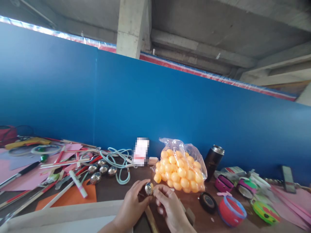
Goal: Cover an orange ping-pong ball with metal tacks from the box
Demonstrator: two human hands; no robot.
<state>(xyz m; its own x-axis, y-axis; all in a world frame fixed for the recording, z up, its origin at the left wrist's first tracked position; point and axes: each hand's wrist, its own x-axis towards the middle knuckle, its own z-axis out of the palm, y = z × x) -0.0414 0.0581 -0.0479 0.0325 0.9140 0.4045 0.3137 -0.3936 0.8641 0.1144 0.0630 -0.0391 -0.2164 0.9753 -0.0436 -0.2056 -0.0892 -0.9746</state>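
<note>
The left hand and right hand met low in the middle, each closing a fingertip grip on one small shiny ball held just above the dark table. Just beyond it sat a clear bag of orange balls — to the left lay four silver balls beside a looped pale green cord, and to the right stood a black tumbler.

A bag of orange balls sits beside a black tumbler, pale cords to its left
</note>
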